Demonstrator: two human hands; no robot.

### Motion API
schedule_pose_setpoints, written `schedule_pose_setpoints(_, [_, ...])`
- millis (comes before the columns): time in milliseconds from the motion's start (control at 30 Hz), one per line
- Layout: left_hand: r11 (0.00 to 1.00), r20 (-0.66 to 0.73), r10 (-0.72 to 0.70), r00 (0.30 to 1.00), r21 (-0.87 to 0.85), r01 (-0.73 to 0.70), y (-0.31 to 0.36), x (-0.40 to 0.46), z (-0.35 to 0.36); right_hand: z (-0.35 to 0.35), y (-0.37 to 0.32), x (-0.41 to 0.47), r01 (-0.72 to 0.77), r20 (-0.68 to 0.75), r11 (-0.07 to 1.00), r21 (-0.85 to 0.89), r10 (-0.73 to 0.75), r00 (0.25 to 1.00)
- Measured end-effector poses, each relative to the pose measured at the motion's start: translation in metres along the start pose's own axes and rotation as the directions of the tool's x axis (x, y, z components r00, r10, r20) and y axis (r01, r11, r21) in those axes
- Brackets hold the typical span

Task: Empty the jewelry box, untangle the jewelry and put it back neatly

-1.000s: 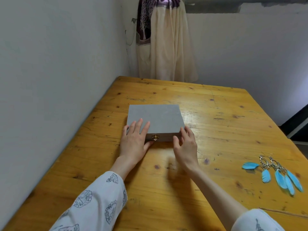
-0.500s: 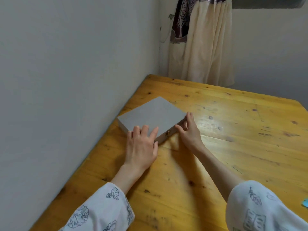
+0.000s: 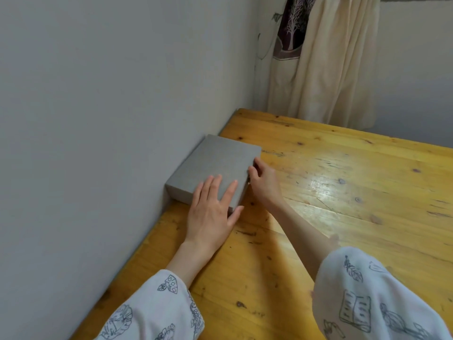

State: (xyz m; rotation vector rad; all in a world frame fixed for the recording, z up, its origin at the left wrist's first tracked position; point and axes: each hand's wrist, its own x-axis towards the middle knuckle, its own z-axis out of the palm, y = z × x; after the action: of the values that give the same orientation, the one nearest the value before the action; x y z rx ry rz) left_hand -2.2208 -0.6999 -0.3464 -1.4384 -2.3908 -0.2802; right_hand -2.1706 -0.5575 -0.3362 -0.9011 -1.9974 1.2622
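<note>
Jewelry box (image 3: pixel 215 168): closed, lying flat on the bench (image 3: pixel 343 204), partly under the left hand and directly ahead of the right hand; its far side is set close against the wall (image 3: pixel 110 119).
Left hand (image 3: pixel 210 214): laid flat on the lid near its closest corner, fingers straight and slightly spread, nothing gripped.
Right hand (image 3: pixel 263 182): placed at the box's front edge, where a small metal clasp (image 3: pixel 249 182) is just glimpsed; fingers are curled at that edge, but whether the clasp is actually pinched cannot be told.
Risk, lid: if the lid is lifted while it is pressed down by the left hand, the box is likely to be tipped or skidded.
Risk, wall: the lid's swing may be blocked, since the hinge side appears to face the wall.
Risk, contents: should the box be jerked open, tangled pieces could be spilled towards the bench edge beside the left hand.
</note>
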Motion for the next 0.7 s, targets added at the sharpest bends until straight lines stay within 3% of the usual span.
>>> schedule_pose_setpoints(233, [0.998,0.118,-0.057,0.991,-0.033,0.061,0.009,0.007,-0.007,-0.018,0.001,0.001,-0.160,0.271,0.972,0.175,0.109,0.956])
schedule_pose_setpoints(333, [0.997,0.189,-0.072,0.979,-0.019,0.077,0.012,0.003,-0.014,-0.034,0.006,-0.021,-0.101,0.202,0.991,-0.084,0.116,0.973])
schedule_pose_setpoints(400, [0.995,0.199,-0.087,0.976,-0.021,0.093,0.020,-0.008,-0.018,-0.047,0.012,-0.044,-0.012,0.133,0.980,-0.198,0.039,0.990])
schedule_pose_setpoints(500, [0.989,0.186,-0.045,0.981,-0.130,0.070,0.040,-0.035,-0.021,-0.066,0.030,-0.082,0.129,0.108,0.868,-0.480,-0.088,0.990])
schedule_pose_setpoints(600, [0.979,0.223,0.001,0.975,-0.199,0.044,0.063,-0.056,-0.022,-0.093,0.050,-0.117,0.076,0.056,0.685,-0.725,-0.051,0.997])
schedule_pose_setpoints(700, [0.974,0.273,0.050,0.961,-0.224,0.013,0.080,-0.070,-0.023,-0.115,0.060,-0.145,0.011,0.041,0.644,-0.765,0.031,0.999])
